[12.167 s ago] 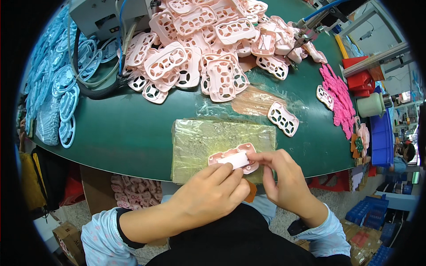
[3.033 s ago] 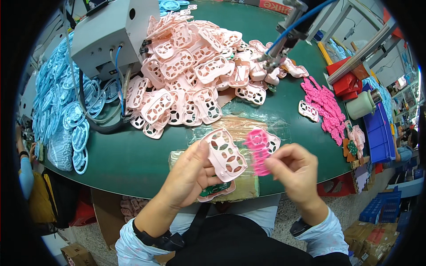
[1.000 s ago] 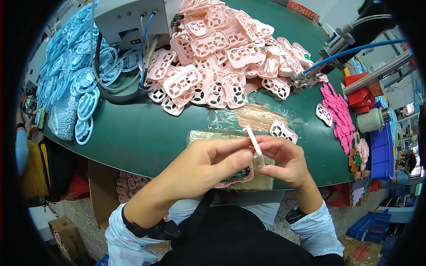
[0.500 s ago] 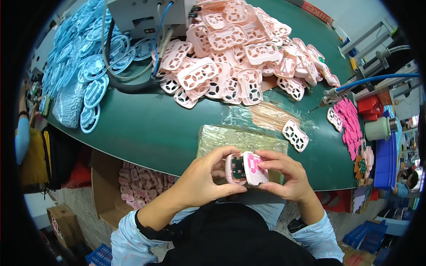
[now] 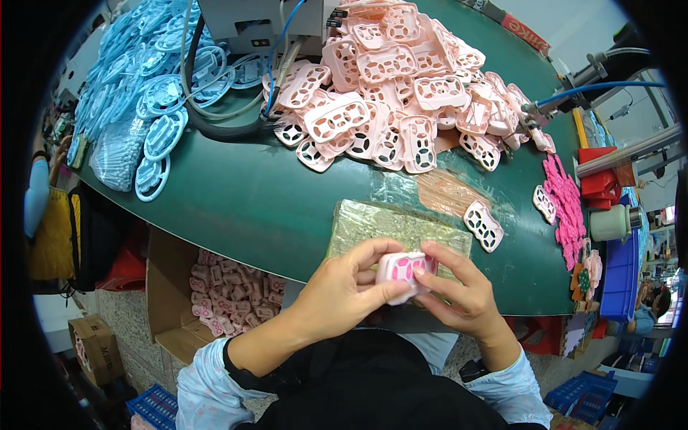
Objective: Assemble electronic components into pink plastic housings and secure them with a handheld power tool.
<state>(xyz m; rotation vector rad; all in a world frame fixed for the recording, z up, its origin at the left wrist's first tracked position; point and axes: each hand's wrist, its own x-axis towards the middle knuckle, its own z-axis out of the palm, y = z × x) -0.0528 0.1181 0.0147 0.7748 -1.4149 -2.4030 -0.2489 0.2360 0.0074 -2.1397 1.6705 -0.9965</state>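
Between my two hands is a small pale-pink plastic game-controller-shaped case (image 5: pixel 401 271) with bright pink buttons on the side facing me. My left hand (image 5: pixel 340 290) grips its left side, the thumb lying across the lower edge. On the right, my right hand (image 5: pixel 462 292) presses fingers and thumb on the other side and the face. The case looks closed, with no circuit board showing. Both hands are over the near part of a flat block wrapped in clear film (image 5: pixel 398 223) at the table's front edge. A loose pink shell half (image 5: pixel 484 226) lies just beyond its right end.
Pink shell halves (image 5: pixel 390 64) are heaped across the far table, and blue oval parts (image 5: pixel 154 100) at the left beside a grey machine (image 5: pixel 261 21). Magenta pieces (image 5: pixel 562 208) lie at the right near a jointed tool arm (image 5: pixel 566 89). Below left stands a carton (image 5: pixel 168 287) of pink cases.
The two halves of the case, apart before with a dark circuit board showing between them, now sit together. The case has turned its buttons toward me. The tool arm at right has shifted up.
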